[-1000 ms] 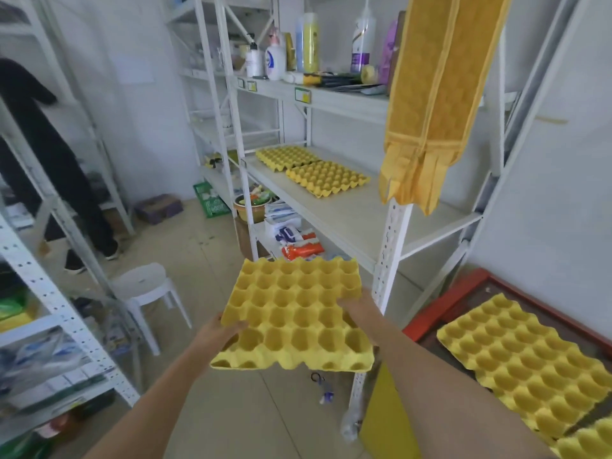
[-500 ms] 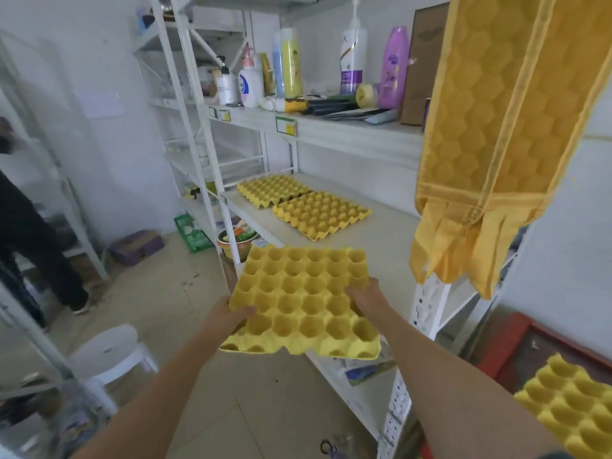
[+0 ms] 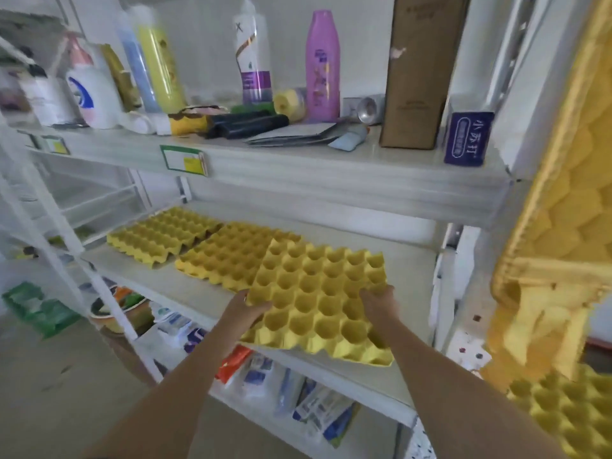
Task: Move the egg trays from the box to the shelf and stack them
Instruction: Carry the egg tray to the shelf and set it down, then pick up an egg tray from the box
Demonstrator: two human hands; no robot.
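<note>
I hold a yellow egg tray flat with both hands over the front edge of the white middle shelf. My left hand grips its left edge and my right hand grips its right edge. Two more yellow trays lie side by side on the shelf: one just beyond the held tray, partly covered by it, and another farther left. A further yellow tray shows at the bottom right corner.
The upper shelf carries bottles, a brown carton and a blue packet close above. A yellow hanging ornament hangs at the right beside the shelf post. Packets fill the lower shelf. A bowl stands below left.
I have stepped closer to the shelf and carried the tray forward and right, from the aisle to over the middle shelf's front edge, next to the nearer lying tray.
</note>
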